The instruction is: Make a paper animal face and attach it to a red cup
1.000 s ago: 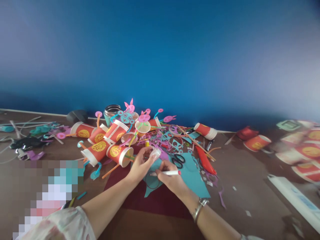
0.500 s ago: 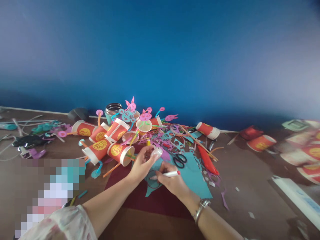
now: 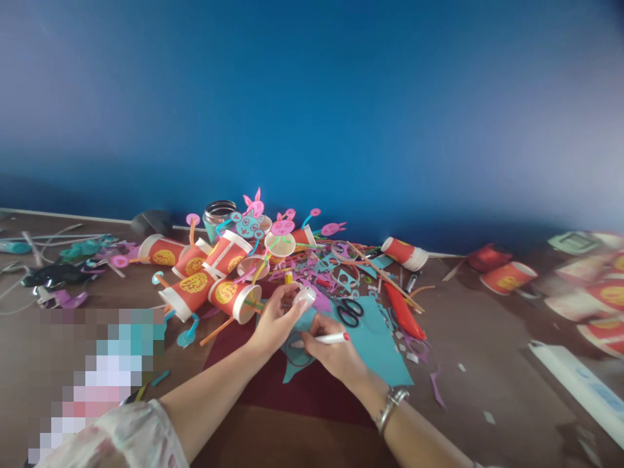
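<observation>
In my right hand (image 3: 336, 351) is a white marker (image 3: 331, 338) with a red end. Its tip rests on a cut piece of blue-green paper (image 3: 293, 372), inside a drawn dark circle. My left hand (image 3: 279, 320) is closed around a small whitish, clear object (image 3: 305, 297) above the upper part of that paper; its kind is not clear. A yellow bit (image 3: 289, 277) shows just behind the fingers. Black-handled scissors (image 3: 350, 312) lie beyond my right hand on a larger blue-green sheet (image 3: 383, 348). Under the cut piece spreads a dark red sheet (image 3: 307, 403).
Red paper cups (image 3: 229, 255) with straw limbs and paper animal faces (image 3: 248, 225) crowd the left. Paper scraps (image 3: 336, 263) heap up behind my hands. A red pouch-like item (image 3: 403, 311) and stacked cups (image 3: 404, 253) lie right. A white box (image 3: 580, 390) sits farther right.
The marker and my right fingers have shifted very slightly left over the drawn circle. My left hand keeps its place with the whitish object.
</observation>
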`<state>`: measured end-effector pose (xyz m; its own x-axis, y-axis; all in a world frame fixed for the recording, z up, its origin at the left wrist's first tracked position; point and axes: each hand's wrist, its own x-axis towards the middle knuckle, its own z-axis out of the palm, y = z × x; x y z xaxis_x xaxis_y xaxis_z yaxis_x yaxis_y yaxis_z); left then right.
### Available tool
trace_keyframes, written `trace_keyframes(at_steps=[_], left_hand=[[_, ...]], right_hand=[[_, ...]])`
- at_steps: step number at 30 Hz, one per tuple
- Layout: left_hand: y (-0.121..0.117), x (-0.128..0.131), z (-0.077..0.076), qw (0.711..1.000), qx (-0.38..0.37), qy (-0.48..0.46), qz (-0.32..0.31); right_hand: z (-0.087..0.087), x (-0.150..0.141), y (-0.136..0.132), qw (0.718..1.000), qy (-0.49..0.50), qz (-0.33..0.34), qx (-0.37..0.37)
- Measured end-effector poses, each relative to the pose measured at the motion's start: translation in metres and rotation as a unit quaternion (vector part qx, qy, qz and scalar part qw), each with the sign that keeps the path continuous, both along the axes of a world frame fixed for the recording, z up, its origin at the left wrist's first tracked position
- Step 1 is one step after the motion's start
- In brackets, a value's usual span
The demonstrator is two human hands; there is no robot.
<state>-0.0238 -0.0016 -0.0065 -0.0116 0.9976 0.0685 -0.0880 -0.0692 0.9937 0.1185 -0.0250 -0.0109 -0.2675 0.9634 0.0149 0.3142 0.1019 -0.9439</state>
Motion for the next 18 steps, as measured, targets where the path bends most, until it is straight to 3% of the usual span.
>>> trace_keyframes(at_steps=[7,18], left_hand=[[0.0016,-0.0004,-0.0014,1.000,0.002,-0.012,-0.006],[-0.0002,-0.0006,0.0003,1.000,0.003,-0.013,-0.007]], right_hand=[[-0.0007,0.0009,-0.0002,1.000,-0.022,-0.015,0.007],[0.0010,-0.0009,0.0000,0.999,0.021,-0.039,-0.011]])
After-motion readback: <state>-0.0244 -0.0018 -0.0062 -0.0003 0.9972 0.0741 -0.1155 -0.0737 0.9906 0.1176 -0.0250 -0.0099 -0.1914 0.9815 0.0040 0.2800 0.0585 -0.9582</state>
